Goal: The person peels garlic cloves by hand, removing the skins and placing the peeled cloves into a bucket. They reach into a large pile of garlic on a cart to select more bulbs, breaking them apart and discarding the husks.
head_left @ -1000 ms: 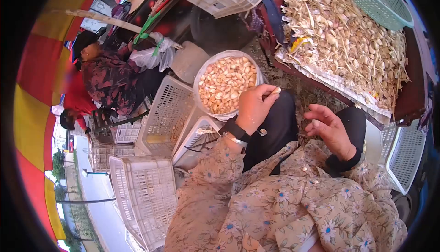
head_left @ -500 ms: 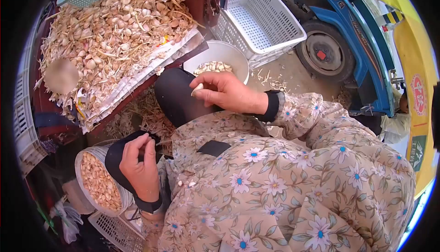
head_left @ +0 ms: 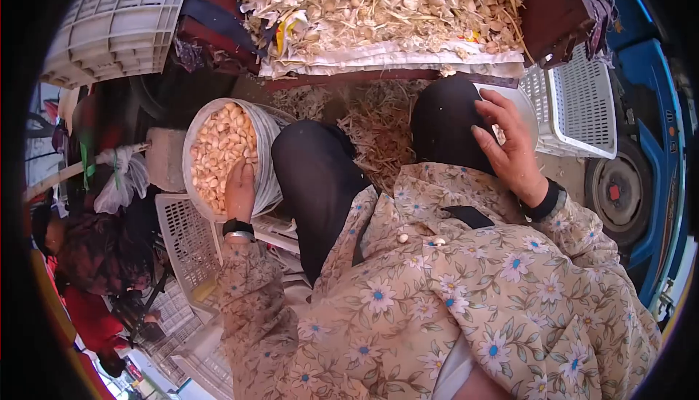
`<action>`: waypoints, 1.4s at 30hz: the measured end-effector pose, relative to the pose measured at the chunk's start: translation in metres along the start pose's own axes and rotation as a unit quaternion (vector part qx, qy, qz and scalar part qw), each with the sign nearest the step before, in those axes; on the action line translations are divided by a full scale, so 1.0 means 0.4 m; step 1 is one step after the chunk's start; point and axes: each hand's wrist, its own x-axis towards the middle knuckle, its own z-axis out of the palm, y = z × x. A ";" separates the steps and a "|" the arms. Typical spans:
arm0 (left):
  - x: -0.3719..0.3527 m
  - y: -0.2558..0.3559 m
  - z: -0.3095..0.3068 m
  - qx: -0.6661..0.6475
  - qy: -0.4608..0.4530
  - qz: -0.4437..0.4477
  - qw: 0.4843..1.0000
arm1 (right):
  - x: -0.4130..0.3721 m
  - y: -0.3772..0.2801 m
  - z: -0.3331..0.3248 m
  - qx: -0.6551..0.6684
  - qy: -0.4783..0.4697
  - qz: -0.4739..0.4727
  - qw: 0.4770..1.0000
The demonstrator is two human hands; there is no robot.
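My left hand [head_left: 240,190] reaches into a white bucket [head_left: 268,154] at the left, its fingers on the unpeeled garlic cloves [head_left: 221,141] inside. Whether it grips any clove is hidden. My right hand [head_left: 510,141] is beside my right knee, fingers apart, over the rim of a white bowl [head_left: 526,112] that my knee and hand partly cover. No clove shows in it. Ahead, a heap of garlic cloves and husks [head_left: 393,7] lies on a cloth-covered table [head_left: 408,61].
White crates stand at the upper left [head_left: 124,21], lower left [head_left: 182,240] and right [head_left: 582,101]. Husks [head_left: 378,127] litter the ground between my knees. A blue vehicle [head_left: 655,152] is at the right. Other people [head_left: 95,254] are at the far left.
The view has swung left. My left hand has moved from above my knee into the bucket. My right hand has opened, and the clove it held no longer shows.
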 end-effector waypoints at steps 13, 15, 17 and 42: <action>0.103 -0.047 -0.021 0.074 0.013 0.058 0.996 | 0.023 -0.073 0.067 -0.191 -0.106 -0.086 0.972; 0.072 0.000 -0.028 -0.010 0.006 0.076 0.997 | 0.021 -0.066 0.072 -0.203 -0.104 -0.098 0.969; 0.042 0.046 -0.030 -0.061 0.008 0.084 0.995 | 0.025 -0.070 0.074 -0.214 -0.105 -0.108 0.965; 0.197 -0.196 -0.137 0.099 0.115 -0.012 0.988 | 0.058 -0.101 0.091 -0.243 -0.108 -0.105 0.958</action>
